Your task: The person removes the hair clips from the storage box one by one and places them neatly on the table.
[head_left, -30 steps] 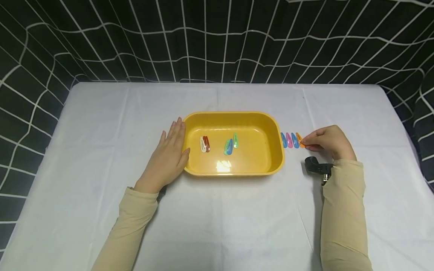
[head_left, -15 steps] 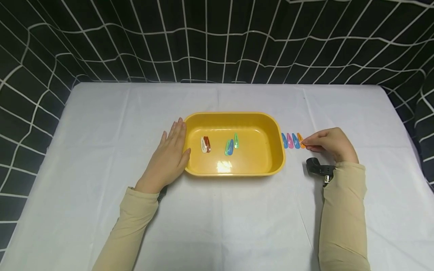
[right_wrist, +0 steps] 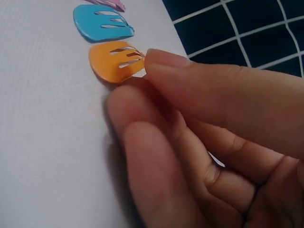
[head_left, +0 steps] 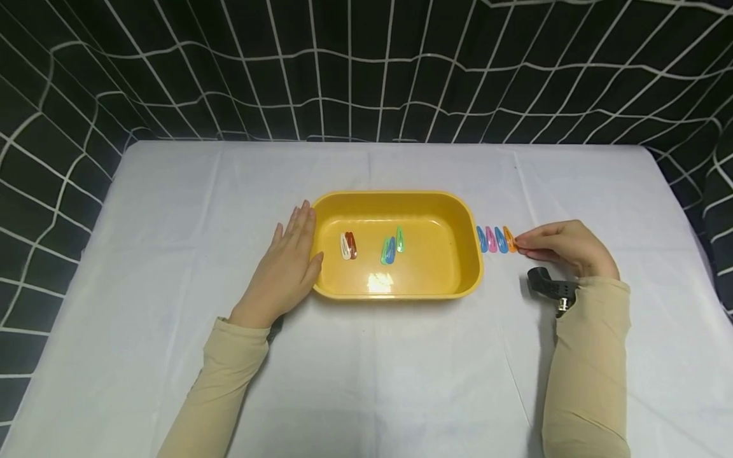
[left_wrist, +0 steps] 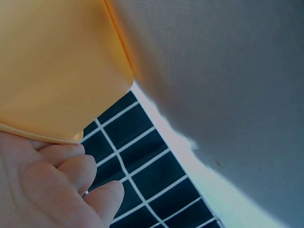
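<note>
My left hand (head_left: 280, 267) lies along the left rim of a yellow plastic tray (head_left: 424, 273), fingers straight. In the left wrist view, its fingertips touch the tray's edge. On the tray's floor are snap hair clips: a white one (head_left: 345, 246) beside a brown-red one (head_left: 352, 245), and a blue one (head_left: 390, 250) among green ones (head_left: 400, 240). Right of the tray my right hand (head_left: 572, 248) pinches the end of an orange hair clip (right_wrist: 111, 61) that lies on the cloth. Left of it are blue (right_wrist: 99, 23), pink (head_left: 491, 240) and blue (head_left: 482, 239) clips in a row.
A white cloth (head_left: 401, 381) covers the table. Dark fabric with a white net (head_left: 366, 76) stands behind the far edge and at both sides. A black wrist camera (head_left: 550, 285) is fixed beneath the right sleeve.
The right hand and forearm have shifted slightly to the right, with the fingertips now nearer the orange clip's right edge. The left hand, tray and clips stay in place.
</note>
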The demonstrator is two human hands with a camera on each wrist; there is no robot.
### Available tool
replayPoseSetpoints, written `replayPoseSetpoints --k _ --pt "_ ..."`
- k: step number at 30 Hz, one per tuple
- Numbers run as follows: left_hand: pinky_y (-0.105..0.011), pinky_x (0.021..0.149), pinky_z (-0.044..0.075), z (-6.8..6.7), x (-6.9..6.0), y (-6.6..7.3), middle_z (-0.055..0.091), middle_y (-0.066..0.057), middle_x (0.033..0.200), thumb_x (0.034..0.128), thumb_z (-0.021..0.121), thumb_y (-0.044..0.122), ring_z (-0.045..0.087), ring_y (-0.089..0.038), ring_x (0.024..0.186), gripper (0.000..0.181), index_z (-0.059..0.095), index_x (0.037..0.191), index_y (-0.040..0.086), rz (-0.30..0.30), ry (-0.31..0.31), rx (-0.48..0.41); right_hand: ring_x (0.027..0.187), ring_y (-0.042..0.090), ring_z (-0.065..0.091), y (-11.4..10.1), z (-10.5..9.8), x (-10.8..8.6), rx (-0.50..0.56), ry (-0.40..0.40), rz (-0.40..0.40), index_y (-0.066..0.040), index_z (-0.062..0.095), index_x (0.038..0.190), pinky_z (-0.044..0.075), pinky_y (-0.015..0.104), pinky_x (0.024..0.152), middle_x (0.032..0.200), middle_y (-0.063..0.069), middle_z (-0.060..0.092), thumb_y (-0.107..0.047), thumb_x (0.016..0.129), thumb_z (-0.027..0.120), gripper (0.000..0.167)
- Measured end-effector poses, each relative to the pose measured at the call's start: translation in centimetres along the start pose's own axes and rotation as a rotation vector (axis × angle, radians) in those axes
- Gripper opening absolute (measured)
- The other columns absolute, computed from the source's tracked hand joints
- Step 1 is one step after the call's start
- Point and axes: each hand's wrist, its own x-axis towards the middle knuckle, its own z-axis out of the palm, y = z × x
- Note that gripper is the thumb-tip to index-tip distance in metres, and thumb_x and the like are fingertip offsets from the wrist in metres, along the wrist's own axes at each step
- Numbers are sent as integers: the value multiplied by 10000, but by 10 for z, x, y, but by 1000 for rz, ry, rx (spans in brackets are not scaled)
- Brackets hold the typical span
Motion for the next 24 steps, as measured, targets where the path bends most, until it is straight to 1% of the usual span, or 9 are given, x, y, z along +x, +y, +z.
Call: replayPoseSetpoints --k 6,12,16,21,24 --pt "-459 1143 52 2 1 0 22 -154 1563 985 367 259 10 -257 1435 641 117 1479 -63 7 0 4 771 64 680 2 -3 -5 17 -17 -5 -228 759 796 538 215 734 808 -62 710 -167 844 718 88" --pt "-457 1144 51 1 3 0 19 -152 1565 987 374 253 3 -249 1434 639 115 1479 -63 10 0 10 770 62 680 -3 -4 -11 45 20 -21 -214 763 789 540 220 731 807 -65 712 -151 829 732 82" --pt "-456 1145 55 -1 3 0 24 -153 1565 987 375 247 10 -253 1435 636 118 1477 -66 12 7 18 764 52 676 -14 -2 -16 56 60 -68 -210 755 775 541 211 722 796 -72 710 -135 815 745 85" --pt "-461 1144 61 -1 3 -1 36 -156 1564 982 378 254 22 -258 1435 641 126 1478 -66 8 15 15 767 40 677 -28 6 -23 4 107 -151 -256 742 759 540 207 723 788 -99 704 -171 835 728 114" --pt "-460 1143 59 1 3 -1 34 -152 1565 981 378 255 25 -259 1435 643 126 1479 -64 1 7 8 765 57 683 -35 13 -29 12 108 -201 -217 757 792 542 215 714 792 -82 706 -147 846 713 98"
